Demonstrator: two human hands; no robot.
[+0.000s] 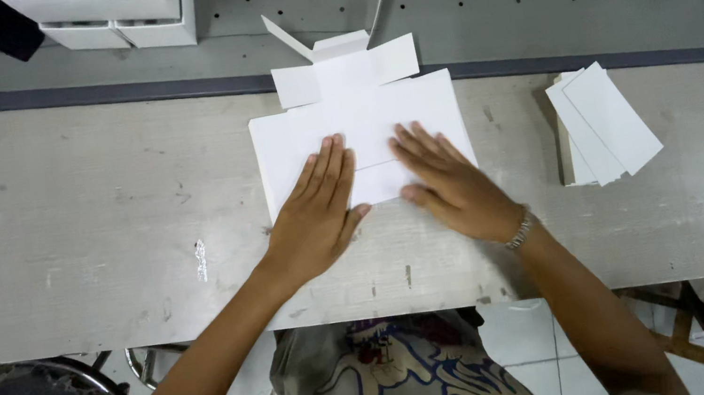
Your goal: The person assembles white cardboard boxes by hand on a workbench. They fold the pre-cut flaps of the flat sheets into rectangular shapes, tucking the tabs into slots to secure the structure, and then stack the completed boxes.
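A worn grey workbench (74,244) is seen from above, with tiled floor below its near edge. A stack of white cards (602,122) lies to the right; white boxes (121,12) at the far edge are cut off. The flat white cardboard blank (359,125) lies at centre, flaps pointing away, long axis running left to right. The left hand (317,213) and right hand (449,181) are pressed flat on it, fingers extended, gripping nothing. Its near edge is hidden beneath them.

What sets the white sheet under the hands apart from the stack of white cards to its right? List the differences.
The white sheet is one wide piece with flaps, pressed flat under the left hand and right hand. The card stack is several narrow, fanned pieces, untouched. Both are plain white and lie on the grey workbench.
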